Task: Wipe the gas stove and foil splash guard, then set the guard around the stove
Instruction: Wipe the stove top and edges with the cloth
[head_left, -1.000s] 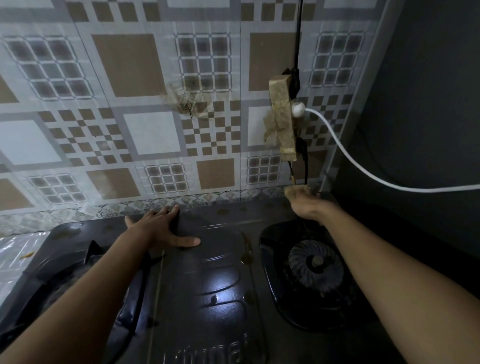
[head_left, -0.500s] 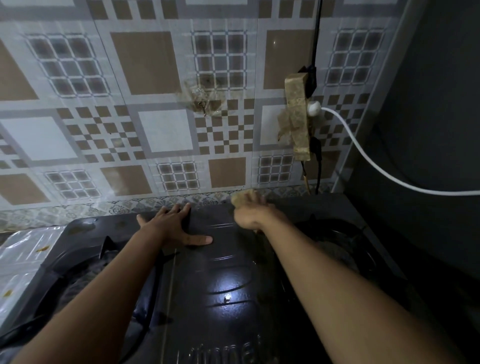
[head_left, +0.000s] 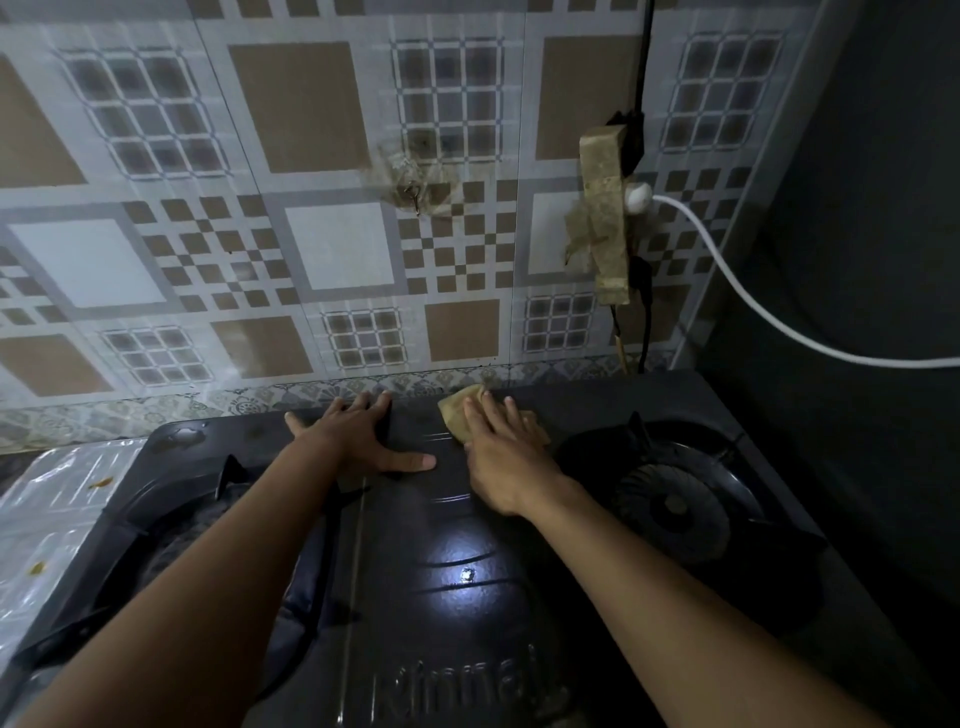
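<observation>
While the black gas stove (head_left: 467, 519) sits against the tiled wall (head_left: 343, 249), a tan cloth (head_left: 457, 415) lies at the rear of its centre panel under the right grip (head_left: 498, 457), which is released, with straight fingers pressing the cloth flat. The left grip (head_left: 358, 441) is also released, palm down on the same panel just left of the cloth, thumb spread. The foil splash guard (head_left: 57, 509) lies flat beside the stove's left edge, marked with brown spots; a power strip (head_left: 605, 218) and a white cable (head_left: 753, 306) are on the wall above the right burner (head_left: 670, 514).
</observation>
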